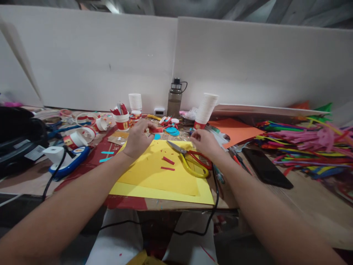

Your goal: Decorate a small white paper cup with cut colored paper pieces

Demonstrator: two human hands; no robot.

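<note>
My left hand (140, 138) is closed, thumb and fingers pinched at the end of a small red paper piece (157, 130). To the right, my right hand (205, 142) is curled with its fingertips together; whatever they hold, if anything, is too small to make out. Below it lie scissors (194, 162) with one red and one yellow handle, blades pointing up and left. They rest on yellow paper sheets (154, 184), where two red strips (168, 164) and tiny red scraps also lie. Blue paper discs (172, 131) sit in a pile between my hands.
A stack of paper cups (206, 108) and a bottle (174, 99) stand at the back. On the right are a phone (266, 167), orange paper (234, 130) and many pipe cleaners (311, 140). A blue-and-white device (68, 162) sits left. A black cable (215, 198) crosses the table edge.
</note>
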